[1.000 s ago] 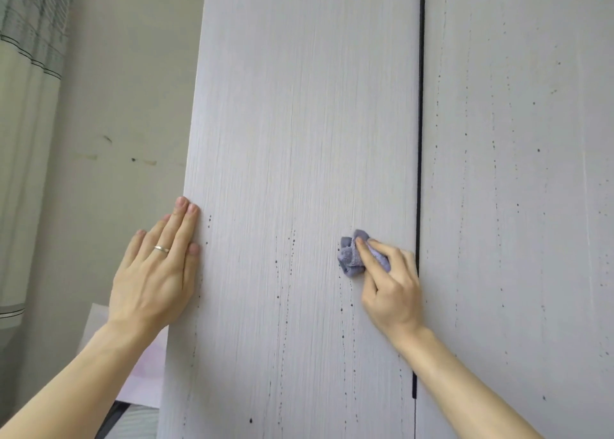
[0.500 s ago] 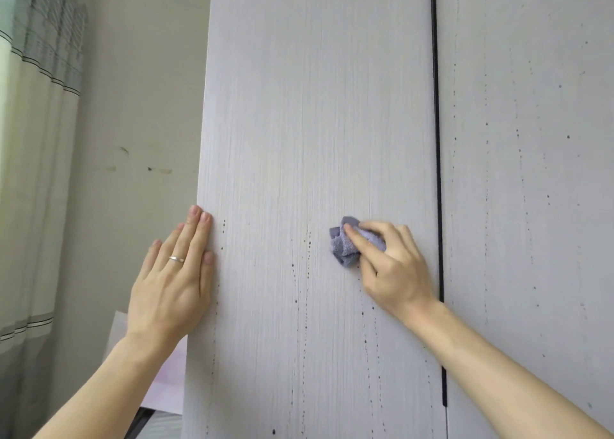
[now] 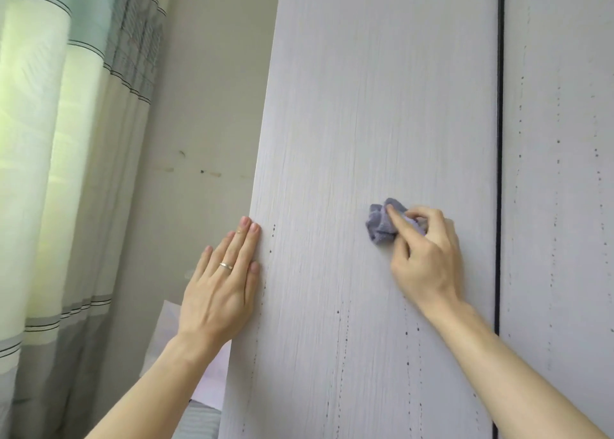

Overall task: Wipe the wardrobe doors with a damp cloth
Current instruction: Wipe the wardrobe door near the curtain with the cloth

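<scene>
On the upright door (image 3: 365, 106) my right hand (image 3: 428, 256) pinches the crumpled cloth (image 3: 380, 227), half hidden under my fingers (image 3: 398, 224); my left hand (image 3: 221, 292) lies flat at its edge.

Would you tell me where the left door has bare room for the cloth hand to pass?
The left door is bare above the cloth, between its left edge and the dark gap. Another bare strip lies between the left hand and the cloth. Crowded: the left edge under the left hand, and by the right hand.
</scene>
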